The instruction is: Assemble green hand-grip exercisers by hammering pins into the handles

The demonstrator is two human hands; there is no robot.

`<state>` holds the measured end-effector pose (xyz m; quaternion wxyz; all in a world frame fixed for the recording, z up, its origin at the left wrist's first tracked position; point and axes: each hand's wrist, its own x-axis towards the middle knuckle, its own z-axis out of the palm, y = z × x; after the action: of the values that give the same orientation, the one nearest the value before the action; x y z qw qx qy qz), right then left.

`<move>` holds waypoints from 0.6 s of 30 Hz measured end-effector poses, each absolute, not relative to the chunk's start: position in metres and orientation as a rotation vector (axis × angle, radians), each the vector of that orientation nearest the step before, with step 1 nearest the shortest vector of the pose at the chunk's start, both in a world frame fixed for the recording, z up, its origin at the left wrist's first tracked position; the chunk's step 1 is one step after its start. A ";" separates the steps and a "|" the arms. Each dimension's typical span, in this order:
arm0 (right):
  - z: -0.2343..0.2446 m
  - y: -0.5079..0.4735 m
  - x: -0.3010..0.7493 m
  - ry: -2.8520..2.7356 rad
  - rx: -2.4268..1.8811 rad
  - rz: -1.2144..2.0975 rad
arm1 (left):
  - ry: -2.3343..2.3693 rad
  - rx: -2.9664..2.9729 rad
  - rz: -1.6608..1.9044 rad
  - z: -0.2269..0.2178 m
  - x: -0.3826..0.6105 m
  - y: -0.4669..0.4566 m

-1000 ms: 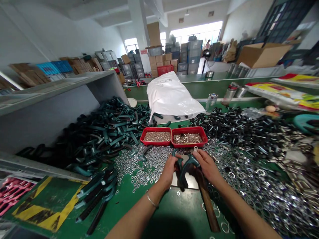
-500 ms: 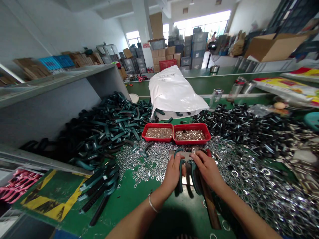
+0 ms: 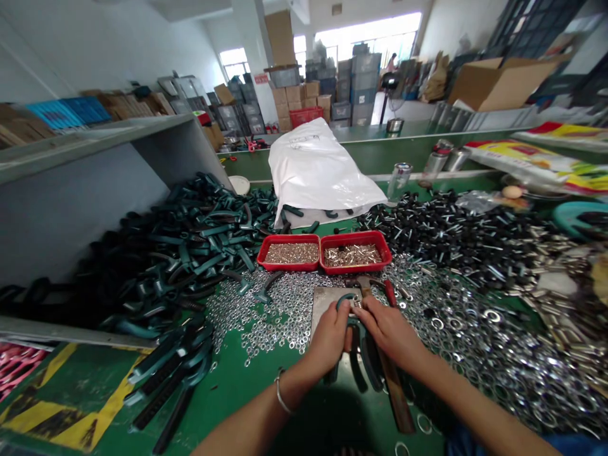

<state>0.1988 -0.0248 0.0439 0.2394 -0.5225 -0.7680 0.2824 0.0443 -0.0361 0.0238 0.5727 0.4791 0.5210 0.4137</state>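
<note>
My left hand (image 3: 329,334) is closed around a dark green curved-handled hand tool (image 3: 370,364), which looks like pruning shears. My right hand (image 3: 392,328) is closed too, its fingertips pinching at the tool's top beside a small coil spring (image 3: 357,303). Both hands meet over a flat metal plate (image 3: 322,304). A hammer with a wooden handle (image 3: 398,399) lies under my right hand, its head just beyond the fingers. My fingers hide part of the tool's joint.
Two red trays (image 3: 289,267) of small metal pins stand ahead. Green handle parts (image 3: 199,234) heap up at left, below a grey shelf (image 3: 142,136). Loose nuts and rings (image 3: 475,335) spread across the right, near black-headed bolts (image 3: 446,221). A white sack (image 3: 323,171) lies behind.
The view has shifted slightly, so the bench appears further left. My hands have drawn closer together at the top of the tool, and its handles now sit nearer each other.
</note>
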 end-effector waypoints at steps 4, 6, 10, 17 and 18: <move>0.040 -0.033 0.192 -1.878 -1.451 0.838 | 1.332 1.252 1.018 0.025 0.041 -0.037; 0.043 -0.035 0.191 -1.839 -1.448 0.867 | 1.387 1.364 1.004 0.029 0.039 -0.037; 0.060 -0.035 0.197 -1.888 -1.381 0.981 | 1.511 1.611 0.871 0.042 0.028 -0.040; 0.092 -0.060 0.203 -1.950 -1.207 1.364 | 1.185 1.989 0.349 0.074 0.006 -0.065; 0.092 -0.066 0.201 -1.967 -1.231 1.348 | 1.183 2.006 0.290 0.080 0.005 -0.069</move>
<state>0.2013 -0.0656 0.0923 0.2269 -0.4469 -0.7137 0.4893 0.0049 -0.0689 0.0796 0.3870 0.7881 0.4648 0.1141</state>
